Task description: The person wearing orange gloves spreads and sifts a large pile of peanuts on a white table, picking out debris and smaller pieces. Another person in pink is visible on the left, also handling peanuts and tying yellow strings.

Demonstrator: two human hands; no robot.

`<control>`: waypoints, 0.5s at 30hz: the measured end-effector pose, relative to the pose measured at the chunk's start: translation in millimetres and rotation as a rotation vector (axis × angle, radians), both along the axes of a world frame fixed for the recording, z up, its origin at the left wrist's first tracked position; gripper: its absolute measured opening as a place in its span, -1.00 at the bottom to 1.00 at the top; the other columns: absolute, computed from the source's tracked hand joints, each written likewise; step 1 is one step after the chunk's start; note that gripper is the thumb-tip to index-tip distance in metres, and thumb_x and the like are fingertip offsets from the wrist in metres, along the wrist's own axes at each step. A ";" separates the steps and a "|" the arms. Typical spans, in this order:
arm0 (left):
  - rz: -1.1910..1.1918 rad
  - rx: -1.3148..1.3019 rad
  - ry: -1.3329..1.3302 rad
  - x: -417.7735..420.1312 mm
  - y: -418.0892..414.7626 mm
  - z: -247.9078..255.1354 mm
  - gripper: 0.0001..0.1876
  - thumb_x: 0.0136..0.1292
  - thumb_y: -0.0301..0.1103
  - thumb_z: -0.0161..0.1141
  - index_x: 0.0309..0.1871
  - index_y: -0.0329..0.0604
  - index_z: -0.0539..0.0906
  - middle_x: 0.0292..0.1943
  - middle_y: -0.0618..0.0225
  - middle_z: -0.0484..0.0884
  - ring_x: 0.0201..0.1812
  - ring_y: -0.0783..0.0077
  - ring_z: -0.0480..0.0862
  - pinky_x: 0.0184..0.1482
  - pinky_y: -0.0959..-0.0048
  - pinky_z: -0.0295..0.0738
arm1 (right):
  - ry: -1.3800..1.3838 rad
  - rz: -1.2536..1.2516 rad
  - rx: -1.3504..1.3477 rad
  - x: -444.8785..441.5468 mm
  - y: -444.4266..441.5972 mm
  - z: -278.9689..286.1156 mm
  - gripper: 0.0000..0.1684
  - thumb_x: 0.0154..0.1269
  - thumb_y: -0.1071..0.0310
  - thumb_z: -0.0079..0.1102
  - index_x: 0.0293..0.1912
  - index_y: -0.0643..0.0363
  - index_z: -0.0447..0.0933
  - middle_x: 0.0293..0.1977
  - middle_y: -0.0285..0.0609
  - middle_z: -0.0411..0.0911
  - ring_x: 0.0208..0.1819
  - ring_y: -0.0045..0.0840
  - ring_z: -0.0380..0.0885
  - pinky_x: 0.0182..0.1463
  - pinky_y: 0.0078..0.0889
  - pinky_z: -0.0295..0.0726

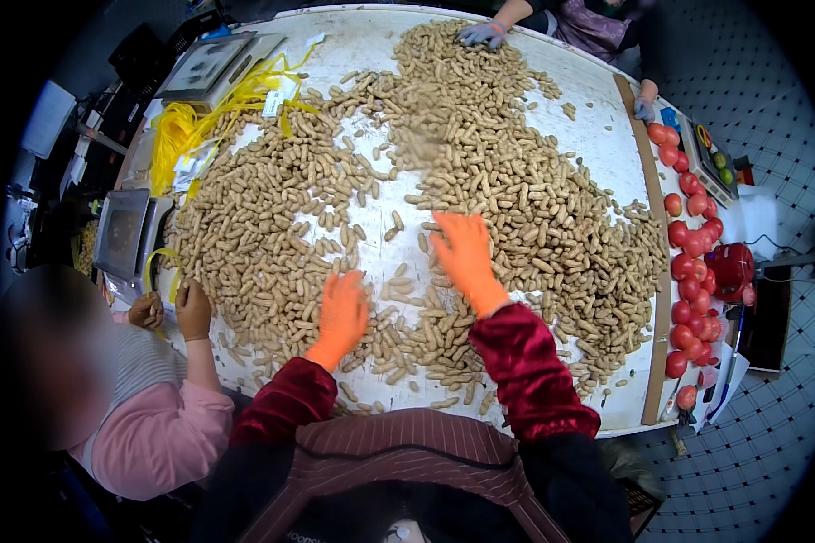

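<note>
Unshelled peanuts (543, 203) lie heaped over a white table (373, 203), in a large pile on the right and another peanut pile (258, 217) on the left. Both my hands wear orange gloves. My left hand (341, 315) is over the inner edge of the left pile, slightly blurred, its fingers close together; whether a peanut is under them is hidden. Resting at the near edge of the right pile, my right hand (466, 254) has its thumb and fingers apart, with no peanut visible in it. A few loose peanuts (394, 224) lie between the two piles.
Yellow mesh bags (180, 139) and weighing scales (125, 231) stand along the left edge. A co-worker in pink (170, 434) handles a yellow strip there. Another person's gloved hand (482, 34) touches the far peanuts. Tomatoes (689, 292) line the right side beyond a brown strip (654, 305).
</note>
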State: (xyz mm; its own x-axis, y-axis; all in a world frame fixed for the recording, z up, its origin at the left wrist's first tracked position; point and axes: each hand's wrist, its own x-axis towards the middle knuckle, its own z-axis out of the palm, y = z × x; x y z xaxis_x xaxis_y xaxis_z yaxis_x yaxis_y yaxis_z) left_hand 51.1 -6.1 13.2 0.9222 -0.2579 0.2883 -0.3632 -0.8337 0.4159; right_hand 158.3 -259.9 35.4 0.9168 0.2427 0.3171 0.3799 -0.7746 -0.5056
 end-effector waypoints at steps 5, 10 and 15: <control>0.282 0.011 -0.162 24.1 65.7 -17.4 -0.83 0.23 -0.48 0.14 -0.14 -0.24 0.45 0.15 0.03 0.51 0.13 -0.06 0.47 0.22 0.02 0.27 | -0.103 0.023 -0.406 88.8 5.3 4.5 -0.82 0.21 0.30 0.15 -0.28 0.04 0.71 -0.27 -0.21 0.63 -0.10 -0.29 0.53 0.30 -0.03 0.26; 0.415 -0.148 -0.132 24.9 99.3 9.5 -0.82 0.26 -0.45 0.16 -0.12 -0.26 0.45 0.11 0.05 0.52 0.03 0.04 0.52 0.06 0.17 0.40 | -0.153 -0.019 -0.648 120.3 15.1 -40.5 -0.80 0.19 0.33 0.11 -0.41 0.02 0.71 -0.30 -0.23 0.62 -0.10 -0.31 0.53 0.22 -0.08 0.32; 0.567 -1.375 0.654 7.8 39.5 35.3 -0.84 0.33 -0.41 0.09 -0.08 -0.25 0.48 0.06 0.15 0.53 0.04 0.25 0.54 0.03 0.29 0.49 | -0.164 0.058 -0.444 93.4 12.6 -31.6 -0.87 0.02 0.29 0.28 -0.44 0.12 0.68 -0.31 -0.16 0.60 -0.11 -0.25 0.50 0.20 -0.08 0.33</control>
State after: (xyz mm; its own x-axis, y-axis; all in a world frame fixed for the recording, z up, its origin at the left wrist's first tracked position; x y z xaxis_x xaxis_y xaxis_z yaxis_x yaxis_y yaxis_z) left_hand 59.0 33.4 48.4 0.8551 0.2461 -0.4563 0.3730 0.3191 0.8712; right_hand 251.7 -247.3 3.8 0.8442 0.4372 0.3101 0.4763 -0.8772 -0.0600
